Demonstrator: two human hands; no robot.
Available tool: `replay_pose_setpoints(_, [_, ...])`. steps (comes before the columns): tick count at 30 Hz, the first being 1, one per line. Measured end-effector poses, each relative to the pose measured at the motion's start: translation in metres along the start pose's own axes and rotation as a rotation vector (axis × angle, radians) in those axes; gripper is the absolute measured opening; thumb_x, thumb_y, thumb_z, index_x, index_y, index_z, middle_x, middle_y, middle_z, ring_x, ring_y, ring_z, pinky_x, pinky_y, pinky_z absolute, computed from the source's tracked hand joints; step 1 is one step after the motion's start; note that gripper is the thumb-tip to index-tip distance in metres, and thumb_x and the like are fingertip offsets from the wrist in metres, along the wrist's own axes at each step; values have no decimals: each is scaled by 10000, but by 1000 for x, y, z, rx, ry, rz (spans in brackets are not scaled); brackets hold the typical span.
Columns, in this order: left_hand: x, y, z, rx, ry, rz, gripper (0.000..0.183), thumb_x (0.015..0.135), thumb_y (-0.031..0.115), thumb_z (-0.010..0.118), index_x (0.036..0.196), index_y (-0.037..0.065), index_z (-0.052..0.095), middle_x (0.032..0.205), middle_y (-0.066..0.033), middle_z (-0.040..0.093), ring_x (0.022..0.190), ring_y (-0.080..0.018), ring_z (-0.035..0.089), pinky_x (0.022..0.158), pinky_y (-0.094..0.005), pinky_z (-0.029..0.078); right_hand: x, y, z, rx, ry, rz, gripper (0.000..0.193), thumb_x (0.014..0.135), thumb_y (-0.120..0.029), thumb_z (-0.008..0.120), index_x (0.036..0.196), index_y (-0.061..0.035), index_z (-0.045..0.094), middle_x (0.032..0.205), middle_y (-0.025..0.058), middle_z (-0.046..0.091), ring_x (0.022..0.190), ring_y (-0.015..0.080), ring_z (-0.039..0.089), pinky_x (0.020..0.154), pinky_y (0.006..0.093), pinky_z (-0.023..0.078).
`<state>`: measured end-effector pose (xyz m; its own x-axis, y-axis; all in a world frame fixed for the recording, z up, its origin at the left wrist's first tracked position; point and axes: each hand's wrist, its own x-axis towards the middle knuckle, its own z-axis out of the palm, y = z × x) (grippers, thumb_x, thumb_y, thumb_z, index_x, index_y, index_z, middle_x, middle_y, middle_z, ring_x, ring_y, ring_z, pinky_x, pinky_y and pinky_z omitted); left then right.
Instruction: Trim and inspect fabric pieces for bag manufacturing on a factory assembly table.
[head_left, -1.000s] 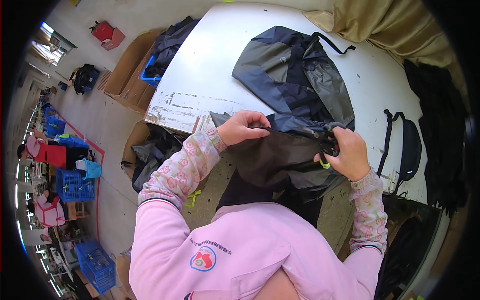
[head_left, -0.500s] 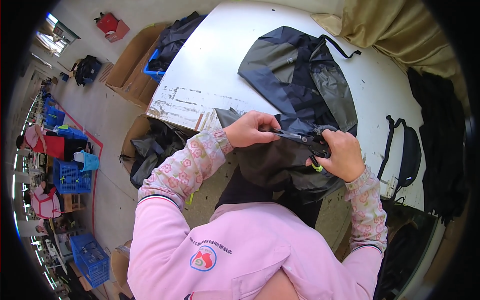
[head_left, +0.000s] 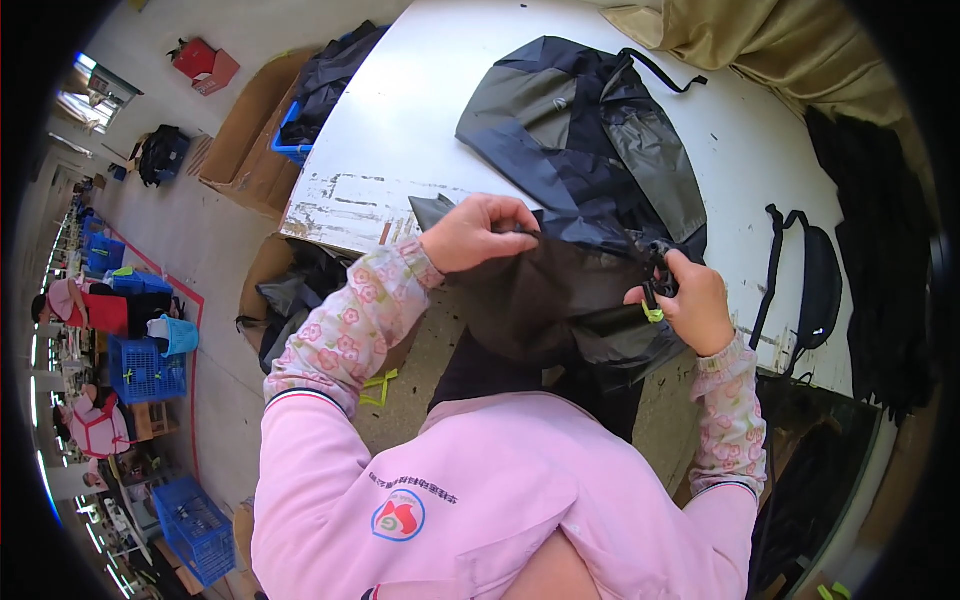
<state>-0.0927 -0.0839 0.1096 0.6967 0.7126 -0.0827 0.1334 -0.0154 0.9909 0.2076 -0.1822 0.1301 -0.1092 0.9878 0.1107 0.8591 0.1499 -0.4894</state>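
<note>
A black and dark grey bag of thin fabric (head_left: 641, 125) lies across the white table, its lower part hanging over the near edge towards my lap. At the left of this fabric, my left hand (head_left: 482, 234) is closed in a pinch on its edge. In my right hand (head_left: 697, 305) is a pair of black-handled scissors (head_left: 660, 268), with a bit of yellow-green tape at the handle. The blades lie against the dark fabric and hardly show, so whether they are spread I cannot tell.
To the right on the white table (head_left: 400, 110) lies a black strapped pouch (head_left: 820, 290). Black cloth (head_left: 880, 260) hangs beyond it. Cardboard boxes (head_left: 240, 150) with dark fabric stand left. Blue crates (head_left: 190, 525) and people at work are farther left.
The scissors have moved right, away from my left fingers, and tilted. My left hand still pinches the fabric, which is now spread between both hands.
</note>
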Motion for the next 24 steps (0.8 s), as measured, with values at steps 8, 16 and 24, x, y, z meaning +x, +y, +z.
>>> replay_pose_setpoints(8, [77, -3, -112, 371, 441, 123, 215, 818, 165, 709, 965, 12, 674, 725, 5, 628, 670, -69, 572, 642, -230, 470, -69, 30, 20, 263, 20, 235, 527, 671, -350, 848, 767, -16, 451, 603, 137, 494, 551, 327, 445, 541, 383, 419])
replay_pose_setpoints(16, [54, -20, -22, 1053, 452, 665, 451, 742, 231, 740, 1149, 122, 579, 1243, -127, 509, 1192, -348, 458, 990, -469, 365, -109, 18, 76, 287, 50, 454, 398, 718, -238, 818, 854, -20, 513, 738, 122, 657, 673, 333, 644, 605, 402, 484])
replay_pose_setpoints(24, [20, -60, 65, 1096, -5, 635, 412, 735, 154, 720, 1131, 151, 608, 1326, -105, 462, 1286, -316, 389, 1051, -483, 302, -94, 22, 109, 539, 196, 488, 357, 749, -197, 806, 825, 8, 524, 762, 137, 661, 671, 265, 643, 629, 362, 488])
